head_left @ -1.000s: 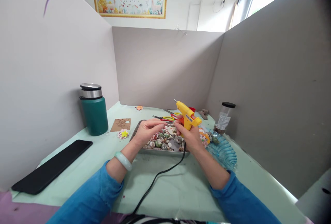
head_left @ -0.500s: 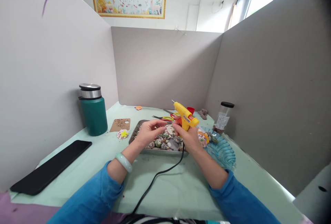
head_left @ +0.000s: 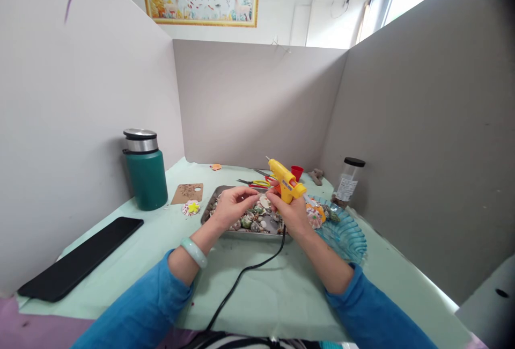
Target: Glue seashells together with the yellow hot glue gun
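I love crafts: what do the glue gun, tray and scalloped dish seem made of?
Glue gun: probably smooth plastic, evenly yellow. Tray: likely metal, grey with a dull sheen. Scalloped dish: glossy glass or clear plastic; it's translucent blue.

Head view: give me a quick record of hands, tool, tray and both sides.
left hand: over the tray; anything pinched is too small to tell
right hand: holding the yellow glue gun
tool: nozzle end raised, black cord leading off below
tray: filled with shells
left side: green bottle, flat black object
right side: blue dish, lidded jar
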Tool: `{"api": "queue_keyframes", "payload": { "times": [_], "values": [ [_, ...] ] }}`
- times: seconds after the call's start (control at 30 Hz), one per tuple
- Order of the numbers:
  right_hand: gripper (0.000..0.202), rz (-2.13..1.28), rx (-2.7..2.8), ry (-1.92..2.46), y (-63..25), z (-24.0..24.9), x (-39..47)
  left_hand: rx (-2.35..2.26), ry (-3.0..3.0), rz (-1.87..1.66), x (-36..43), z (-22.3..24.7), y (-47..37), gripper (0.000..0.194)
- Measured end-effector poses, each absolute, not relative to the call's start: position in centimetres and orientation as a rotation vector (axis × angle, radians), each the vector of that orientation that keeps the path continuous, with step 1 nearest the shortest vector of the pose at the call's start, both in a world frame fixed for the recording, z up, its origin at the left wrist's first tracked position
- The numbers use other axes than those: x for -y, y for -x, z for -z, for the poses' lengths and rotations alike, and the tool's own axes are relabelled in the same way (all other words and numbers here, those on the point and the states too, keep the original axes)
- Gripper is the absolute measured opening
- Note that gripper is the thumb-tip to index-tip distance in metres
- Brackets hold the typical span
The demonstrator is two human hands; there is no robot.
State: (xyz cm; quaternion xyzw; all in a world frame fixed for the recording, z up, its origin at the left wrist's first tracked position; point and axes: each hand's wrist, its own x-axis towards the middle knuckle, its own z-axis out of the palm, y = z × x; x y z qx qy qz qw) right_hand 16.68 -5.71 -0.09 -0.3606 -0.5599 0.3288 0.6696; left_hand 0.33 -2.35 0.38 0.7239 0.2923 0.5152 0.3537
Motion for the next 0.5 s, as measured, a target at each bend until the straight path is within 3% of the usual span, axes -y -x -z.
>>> {"api": "queue_keyframes", "payload": {
  "times": [0.5],
  "values": [
    [0.039,-0.695,1.281,0.851,-16.69,0.00,5.53,-0.827,-1.797,-1.337,2.12,-0.86,-0.11,0.021]
  ]
}}
